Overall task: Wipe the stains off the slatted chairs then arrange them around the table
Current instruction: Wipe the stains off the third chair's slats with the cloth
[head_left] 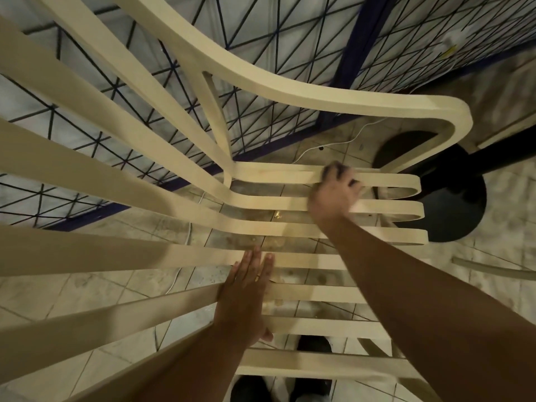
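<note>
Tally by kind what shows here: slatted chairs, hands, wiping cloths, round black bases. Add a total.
Slatted chair: 1
Hands: 2, left hand and right hand
Cloth: 1, dark, blurred
Round black base: 1
Total: 5

Under your left hand (246, 291), slatted chair (275, 203): cream moulded plastic, matt, smooth, brownish stains on slats just past your fingertips. In your right hand (333, 195), cloth (338, 169): dark, soft-looking, blurred, weave unreadable. Beyond right hand, round table base (452, 210): black, smooth, faint sheen. Below both hands, floor tiles (507, 216): pale, dull, grimy. Far beyond left hand, grille (352, 53): blue-painted metal frame, thin dark bars.
</note>
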{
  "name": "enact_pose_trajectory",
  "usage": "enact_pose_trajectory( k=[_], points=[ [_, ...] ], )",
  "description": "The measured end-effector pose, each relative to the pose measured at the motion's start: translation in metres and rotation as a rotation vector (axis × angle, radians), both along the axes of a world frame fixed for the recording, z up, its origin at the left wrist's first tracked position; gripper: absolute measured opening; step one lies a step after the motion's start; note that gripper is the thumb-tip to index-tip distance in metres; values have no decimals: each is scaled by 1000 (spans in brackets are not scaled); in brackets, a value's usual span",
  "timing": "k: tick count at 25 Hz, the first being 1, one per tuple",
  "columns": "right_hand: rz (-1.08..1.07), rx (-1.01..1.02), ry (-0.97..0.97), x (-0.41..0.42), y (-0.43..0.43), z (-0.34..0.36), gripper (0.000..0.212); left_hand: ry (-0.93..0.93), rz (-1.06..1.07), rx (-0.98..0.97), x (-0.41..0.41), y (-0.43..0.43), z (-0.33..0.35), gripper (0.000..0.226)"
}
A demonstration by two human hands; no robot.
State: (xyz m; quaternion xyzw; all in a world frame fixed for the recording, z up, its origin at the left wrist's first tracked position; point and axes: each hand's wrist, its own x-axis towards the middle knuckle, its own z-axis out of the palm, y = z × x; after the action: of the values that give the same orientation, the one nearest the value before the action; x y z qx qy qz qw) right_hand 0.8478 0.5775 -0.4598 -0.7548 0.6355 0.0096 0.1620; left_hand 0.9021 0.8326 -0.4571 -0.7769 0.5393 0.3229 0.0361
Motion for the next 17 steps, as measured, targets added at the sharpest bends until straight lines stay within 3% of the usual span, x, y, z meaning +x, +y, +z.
enact_pose_trajectory(
  k=[4, 10, 13, 17],
  points=[
    [423, 193, -171, 69, 43, -4, 61, -9, -5, 2, -1, -1, 1, 160],
    [761, 129, -35, 56, 67, -8, 72, -33, -20, 4, -1, -1, 3, 162],
    [787, 51, -51, 6, 58, -2, 69, -43, -24, 18, -2, -1, 4, 159],
    [552, -3, 12, -83, 26, 7, 61, -37, -7, 49, -1, 1, 4, 154]
  ],
)
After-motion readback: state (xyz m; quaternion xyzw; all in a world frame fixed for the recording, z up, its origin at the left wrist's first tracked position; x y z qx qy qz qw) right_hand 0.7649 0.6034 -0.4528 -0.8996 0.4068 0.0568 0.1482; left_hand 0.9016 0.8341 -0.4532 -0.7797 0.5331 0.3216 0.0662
